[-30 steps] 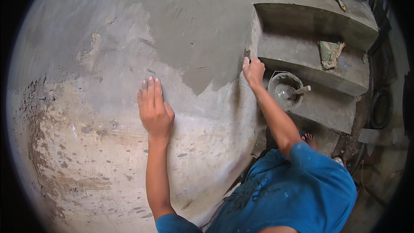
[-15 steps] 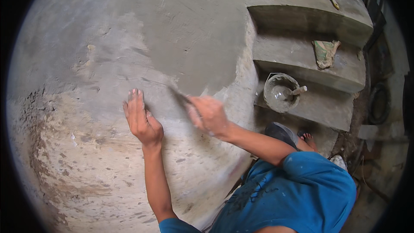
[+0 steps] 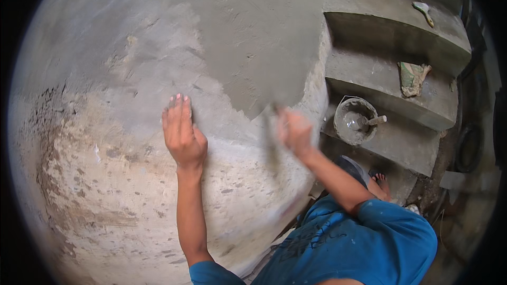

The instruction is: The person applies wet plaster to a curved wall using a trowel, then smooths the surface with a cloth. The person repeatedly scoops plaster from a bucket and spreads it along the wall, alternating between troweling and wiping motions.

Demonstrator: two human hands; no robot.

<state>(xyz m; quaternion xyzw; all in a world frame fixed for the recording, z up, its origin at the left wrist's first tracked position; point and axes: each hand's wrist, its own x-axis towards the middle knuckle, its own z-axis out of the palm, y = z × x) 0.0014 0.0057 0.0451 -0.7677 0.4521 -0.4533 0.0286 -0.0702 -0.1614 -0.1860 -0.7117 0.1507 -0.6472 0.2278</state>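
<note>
My left hand [image 3: 183, 132] lies flat against the wall [image 3: 243, 200], its fingers stretched out and pointing up. Farther right, my right hand [image 3: 297, 131] is closed around a trowel [image 3: 271, 145] whose long blade is smeared by motion. The trowel is at the lower edge of a patch of darker wet plaster [image 3: 253, 47]. Whether its blade touches the surface I cannot tell. Below the patch the wall is pale, rough and pitted.
Concrete steps [image 3: 388, 68] climb along the right side. A bucket [image 3: 351, 136] of grey mix, with a handled tool [image 3: 376, 120] in it, stands on a low step. Higher up lie a crumpled bag [image 3: 412, 79] and a paintbrush [image 3: 424, 13].
My right hand has swung to the right with the trowel, whose blade now looks more upright. My left hand stays against the wall. The whole view has shifted slightly.
</note>
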